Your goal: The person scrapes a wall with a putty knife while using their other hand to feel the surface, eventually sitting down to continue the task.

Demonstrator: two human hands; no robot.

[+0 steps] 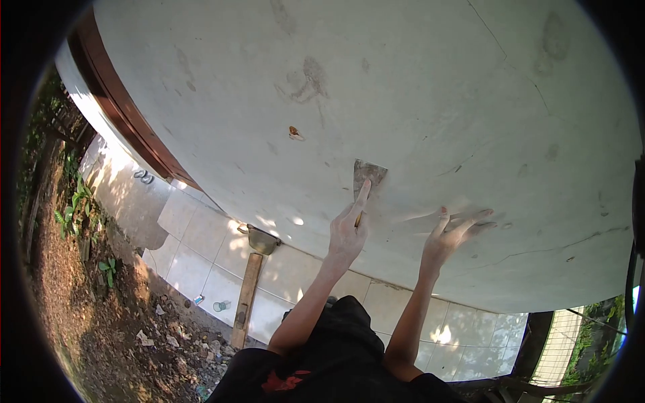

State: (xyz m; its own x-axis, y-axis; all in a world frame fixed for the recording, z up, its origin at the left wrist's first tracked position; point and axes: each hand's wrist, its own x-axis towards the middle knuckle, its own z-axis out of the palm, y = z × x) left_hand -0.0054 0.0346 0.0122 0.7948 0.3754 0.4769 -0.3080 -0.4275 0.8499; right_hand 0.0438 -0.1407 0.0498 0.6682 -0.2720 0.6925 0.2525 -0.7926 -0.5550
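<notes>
My left hand (347, 235) is wrapped round the handle of a putty knife (368, 172), its index finger stretched along the blade. The blade's wide edge points up and lies against the pale wall (416, 80). Most of the handle is hidden in the palm. To the right, my right hand (451, 235) rests at the wall with its fingers spread, somewhat smeared by motion. White dust coats both hands. Grey patches, thin cracks and a small brown chipped spot (294, 132) mark the wall surface.
Below the wall runs a tiled floor (282, 275). A metal pan (261, 240) stands there by a wooden plank (247, 299). A glass (220, 306) and a small box (198, 299) sit near the tile edge. Sandals (143, 176) lie farther left, beside bare soil with plants (107, 269).
</notes>
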